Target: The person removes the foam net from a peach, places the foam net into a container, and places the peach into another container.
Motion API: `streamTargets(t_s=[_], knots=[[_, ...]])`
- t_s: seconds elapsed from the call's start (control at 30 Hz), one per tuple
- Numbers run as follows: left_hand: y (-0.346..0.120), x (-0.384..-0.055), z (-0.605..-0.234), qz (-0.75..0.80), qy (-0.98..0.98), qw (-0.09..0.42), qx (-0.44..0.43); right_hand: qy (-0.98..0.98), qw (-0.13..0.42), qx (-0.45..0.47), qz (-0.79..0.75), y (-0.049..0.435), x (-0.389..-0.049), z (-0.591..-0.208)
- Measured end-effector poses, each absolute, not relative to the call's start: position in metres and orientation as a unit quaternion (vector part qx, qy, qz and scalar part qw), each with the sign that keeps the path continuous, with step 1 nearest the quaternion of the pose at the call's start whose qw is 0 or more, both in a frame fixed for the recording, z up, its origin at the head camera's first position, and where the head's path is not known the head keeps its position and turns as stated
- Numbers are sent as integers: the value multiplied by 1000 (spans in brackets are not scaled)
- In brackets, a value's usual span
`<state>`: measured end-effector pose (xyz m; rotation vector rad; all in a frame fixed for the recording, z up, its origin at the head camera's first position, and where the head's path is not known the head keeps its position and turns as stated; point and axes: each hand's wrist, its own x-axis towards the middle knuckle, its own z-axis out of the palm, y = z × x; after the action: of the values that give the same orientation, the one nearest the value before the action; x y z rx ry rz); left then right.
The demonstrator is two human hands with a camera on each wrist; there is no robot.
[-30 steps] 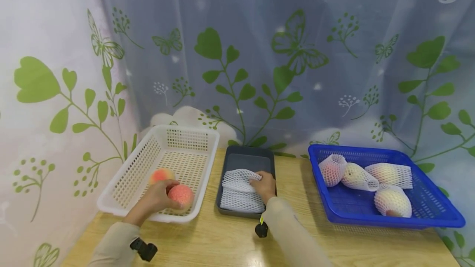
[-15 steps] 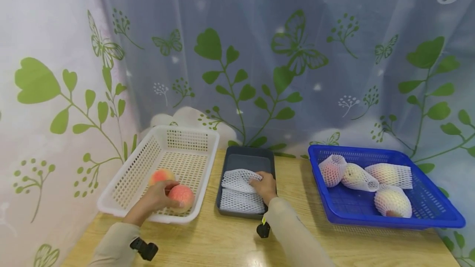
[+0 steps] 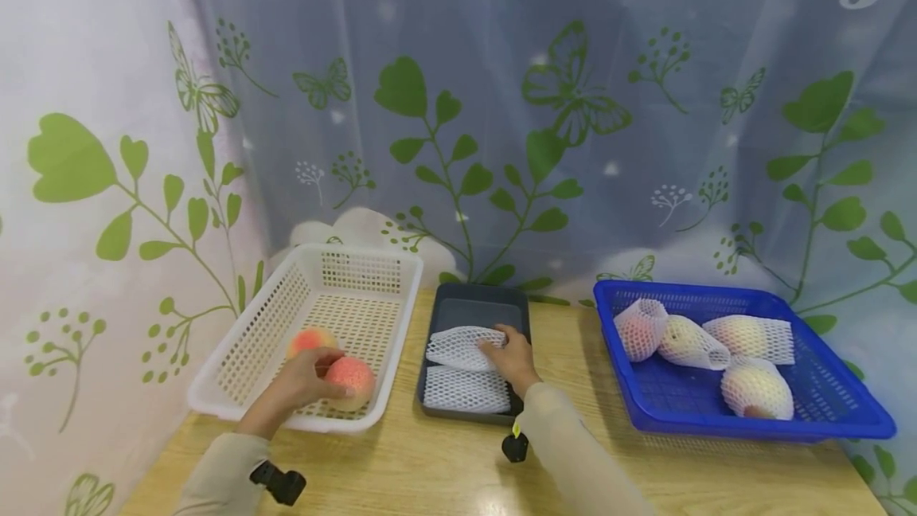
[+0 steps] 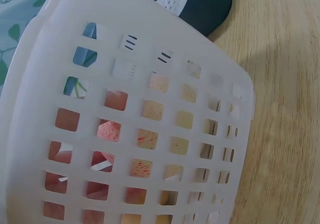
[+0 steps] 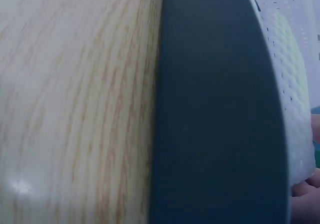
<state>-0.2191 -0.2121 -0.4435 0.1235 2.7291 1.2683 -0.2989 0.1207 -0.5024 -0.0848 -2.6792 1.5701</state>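
In the head view my left hand (image 3: 304,381) holds a pink peach (image 3: 351,383) inside the white basket (image 3: 202,398), thumb and fingers round its left side. A second peach (image 3: 313,339) lies just behind that hand. The left wrist view shows the held peach (image 4: 147,139) only in patches through the basket wall. At the dark grey tray (image 3: 478,309), my right hand (image 3: 512,355) pinches the right end of a white foam net sleeve (image 3: 460,347). Another stack of flat foam nets (image 3: 466,390) lies in front of it. In the right wrist view the tray wall hides most of that hand.
To the right stands a blue basket (image 3: 673,414) with several peaches in foam nets, among them a front wrapped peach (image 3: 756,388). The wooden table (image 3: 401,468) carries all three containers. A printed curtain (image 3: 487,102) closes off the back.
My right hand has shifted slightly, its index finger now lifted further from the thumb at the net's end. The left hand stays on its peach.
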Motion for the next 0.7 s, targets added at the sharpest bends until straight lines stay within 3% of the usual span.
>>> streamTargets(t_s=[0.7], knots=[[-212, -220, -443, 455, 888, 28, 62, -828, 7, 0, 560, 133, -283, -469]])
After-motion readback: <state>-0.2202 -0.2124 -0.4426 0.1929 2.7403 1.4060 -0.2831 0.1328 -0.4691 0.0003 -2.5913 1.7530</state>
